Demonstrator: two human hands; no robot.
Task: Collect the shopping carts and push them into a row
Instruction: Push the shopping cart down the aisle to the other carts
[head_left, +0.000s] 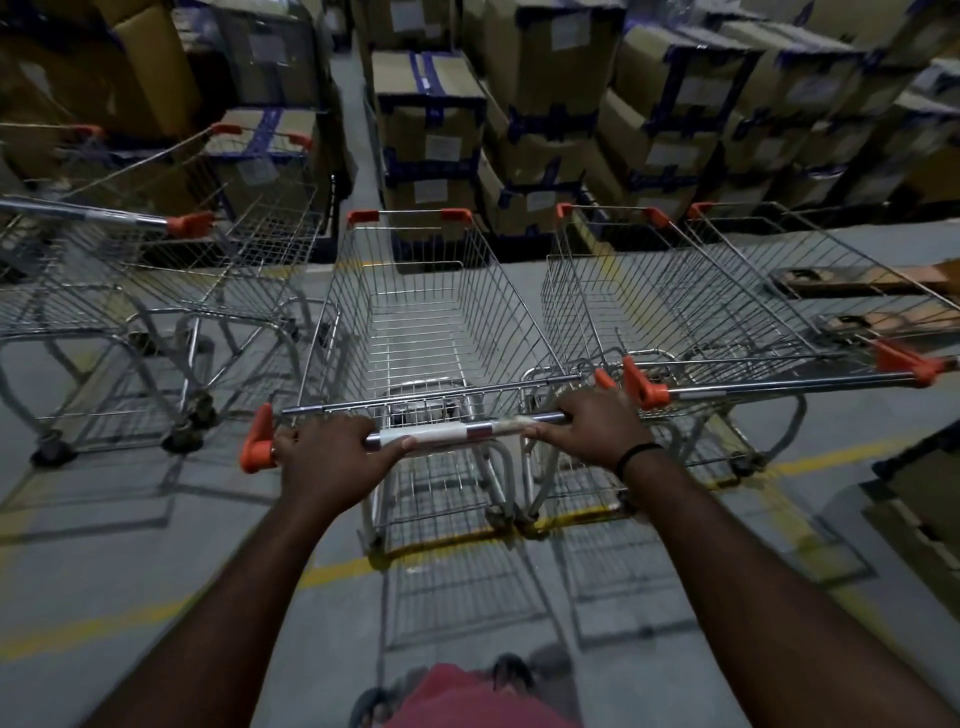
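Head view: gripping handle (447, 434) with left hand (332, 452), right hand (592, 426), both curled round it. Pointing middle cart (415, 322) straight ahead, parallel to right cart (675, 301), just beside right hand.

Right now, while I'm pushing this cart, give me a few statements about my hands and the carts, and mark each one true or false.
1. The left hand and the right hand both grip the handle of the middle cart. True.
2. The middle cart carries a cardboard box in its basket. False: only bare wire shows in the basket.
3. A second cart stands close beside the middle cart on its right. True.
4. The painted floor line is red. False: it is yellow.
5. The black band sits on the left wrist. False: it is on the right wrist.
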